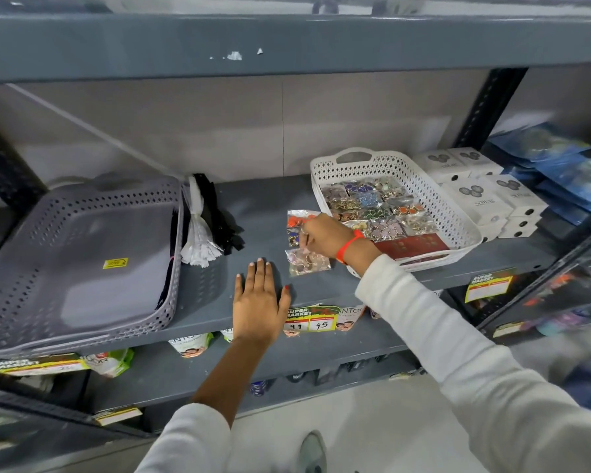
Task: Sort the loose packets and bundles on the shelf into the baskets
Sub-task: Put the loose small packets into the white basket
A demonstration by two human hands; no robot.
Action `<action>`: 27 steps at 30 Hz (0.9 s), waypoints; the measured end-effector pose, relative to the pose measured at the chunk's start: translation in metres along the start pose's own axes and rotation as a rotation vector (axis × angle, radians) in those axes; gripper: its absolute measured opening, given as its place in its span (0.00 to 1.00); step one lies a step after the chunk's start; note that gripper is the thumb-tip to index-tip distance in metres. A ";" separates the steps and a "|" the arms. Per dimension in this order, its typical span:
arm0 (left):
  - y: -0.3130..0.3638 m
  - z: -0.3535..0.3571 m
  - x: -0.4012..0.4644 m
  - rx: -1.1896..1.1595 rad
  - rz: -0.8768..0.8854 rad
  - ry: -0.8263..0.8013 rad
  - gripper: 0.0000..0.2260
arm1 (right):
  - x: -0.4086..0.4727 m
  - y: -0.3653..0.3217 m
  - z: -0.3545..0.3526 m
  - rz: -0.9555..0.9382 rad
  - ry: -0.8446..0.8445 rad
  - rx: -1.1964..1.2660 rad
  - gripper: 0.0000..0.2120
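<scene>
Under the right hand (321,235) lie loose packets (307,262)

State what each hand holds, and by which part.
Left hand lies flat on the shelf, holding nothing. Right hand rests on loose packets; any grip is hidden.

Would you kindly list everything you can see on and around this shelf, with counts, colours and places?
Grey basket: one, empty, shelf left.
Zipper bundles: two, white and black, beside grey basket.
White basket: one, holding many jewellery packets, shelf right.
Loose packets: about three, clear with colourful pieces, left of white basket.
White boxes: several, right of white basket.
Blue packs: a stack, far right.
Price label: one, yellow-green, shelf edge.
Left hand: flat on shelf.
Right hand: on loose packets, orange wristband.
</scene>
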State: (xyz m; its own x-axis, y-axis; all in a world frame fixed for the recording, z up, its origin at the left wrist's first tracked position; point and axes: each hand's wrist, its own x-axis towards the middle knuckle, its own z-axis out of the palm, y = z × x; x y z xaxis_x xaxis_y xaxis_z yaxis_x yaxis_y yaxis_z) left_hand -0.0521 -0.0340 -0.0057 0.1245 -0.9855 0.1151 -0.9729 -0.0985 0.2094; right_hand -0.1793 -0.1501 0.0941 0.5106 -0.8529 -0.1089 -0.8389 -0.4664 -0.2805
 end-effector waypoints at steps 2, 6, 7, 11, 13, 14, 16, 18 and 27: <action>0.001 0.000 -0.001 0.003 0.003 0.001 0.36 | -0.006 -0.001 -0.021 -0.006 0.070 0.102 0.12; 0.002 0.000 -0.001 0.001 -0.006 0.018 0.35 | -0.018 0.012 -0.069 0.010 0.257 0.172 0.09; 0.002 -0.001 0.000 0.000 -0.008 0.019 0.35 | -0.020 0.020 -0.078 0.032 0.308 0.162 0.09; 0.002 -0.001 -0.001 0.007 -0.011 0.010 0.36 | -0.024 0.064 -0.087 0.215 0.342 0.062 0.12; 0.001 -0.001 0.000 0.004 -0.013 0.014 0.35 | -0.022 0.084 -0.072 0.308 0.213 0.005 0.11; 0.001 -0.001 0.000 0.001 -0.013 0.017 0.35 | -0.022 0.088 -0.063 0.331 0.132 -0.029 0.09; 0.002 0.000 0.000 -0.005 -0.012 0.021 0.35 | -0.022 0.091 -0.046 0.341 0.010 -0.072 0.09; 0.001 0.000 -0.001 -0.016 -0.012 0.029 0.35 | -0.019 0.089 -0.033 0.315 -0.022 -0.055 0.09; 0.002 -0.001 0.000 -0.010 -0.022 0.026 0.36 | 0.002 0.064 -0.038 0.197 0.139 0.125 0.11</action>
State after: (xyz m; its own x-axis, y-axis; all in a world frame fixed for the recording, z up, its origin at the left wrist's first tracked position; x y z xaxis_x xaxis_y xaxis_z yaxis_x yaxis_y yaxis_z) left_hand -0.0536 -0.0336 -0.0045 0.1509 -0.9793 0.1351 -0.9679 -0.1185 0.2218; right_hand -0.2397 -0.1906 0.1126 0.3019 -0.9523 -0.0436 -0.8853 -0.2631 -0.3834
